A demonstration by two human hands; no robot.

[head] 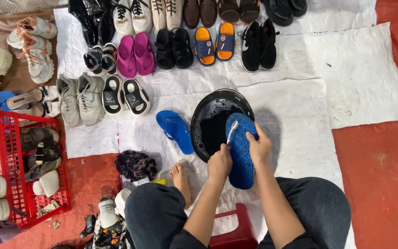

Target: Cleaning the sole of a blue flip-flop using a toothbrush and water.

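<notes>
One blue flip-flop (176,131) lies beside the black basin (208,115).

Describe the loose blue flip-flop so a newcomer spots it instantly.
Find the black basin on the white sheet. Just left of it a lone blue flip-flop lies sole-down. Unlike the blue slipper held over the basin, no hand touches it, and it has no mate beside it.
</notes>
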